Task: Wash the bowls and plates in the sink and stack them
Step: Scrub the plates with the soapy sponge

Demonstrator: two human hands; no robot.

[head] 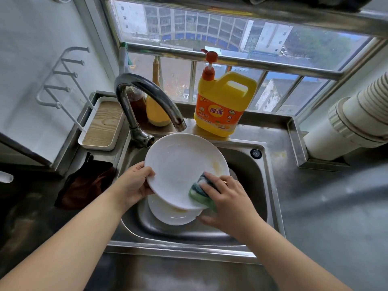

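Note:
A white plate point(180, 166) is held tilted above the steel sink point(254, 183). My left hand point(134, 181) grips its left rim, thumb on the upper face. My right hand point(226, 198) holds a soapy green sponge point(199, 193) pressed against the plate's lower right edge. A yellowish smear shows on the plate near the sponge. Beneath it, more white dishes point(172, 213) lie in the sink bowl, partly hidden by the held plate.
The curved faucet point(147, 97) arches over the plate's far edge. A yellow detergent jug point(222, 106) stands behind the sink. A wood-bottomed tray point(100, 124) and a dark cloth point(86, 181) lie to the left. Steel counter extends right.

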